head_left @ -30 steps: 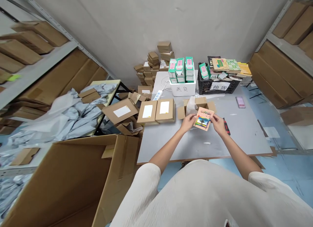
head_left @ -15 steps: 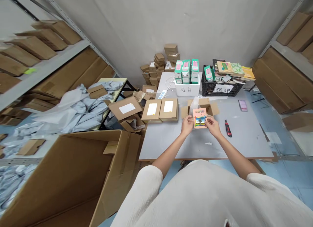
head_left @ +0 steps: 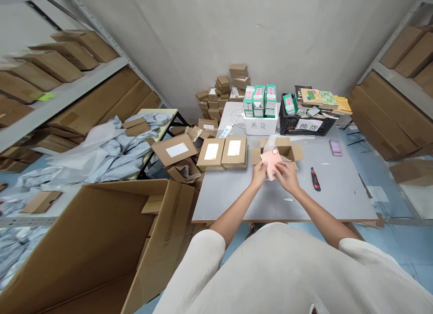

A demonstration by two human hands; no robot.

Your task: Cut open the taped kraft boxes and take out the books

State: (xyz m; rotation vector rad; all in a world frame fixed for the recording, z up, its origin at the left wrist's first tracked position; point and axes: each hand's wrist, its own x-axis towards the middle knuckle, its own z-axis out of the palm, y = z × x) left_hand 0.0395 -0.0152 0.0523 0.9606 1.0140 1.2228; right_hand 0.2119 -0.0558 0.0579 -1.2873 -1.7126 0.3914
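A thin pink book (head_left: pixel 270 159) is held tilted above the table, its plain pink side with a small red mark facing up. My left hand (head_left: pixel 259 173) grips its left edge, fingers closed. At the lower right edge, my right hand (head_left: pixel 287 176) has its fingers bent against the book, partly covering it. Just behind the book stands an open cardboard box (head_left: pixel 292 150) with its flaps spread and whitish plastic wrap (head_left: pixel 269 143) rising from it. To the right lies a red and black box cutter (head_left: pixel 315 178).
Two labelled cartons (head_left: pixel 234 152) sit on the table's left. Behind are a white bin (head_left: pixel 260 126) of green-and-pink boxes and a black crate (head_left: pixel 287 124) of books. A pixelated purple item (head_left: pixel 336 148) lies right. A big open carton (head_left: pixel 172 223) stands at left.
The book has been turned from its tree-picture cover to a plain pink side and is now tilted. My right hand has shifted slightly left along it.
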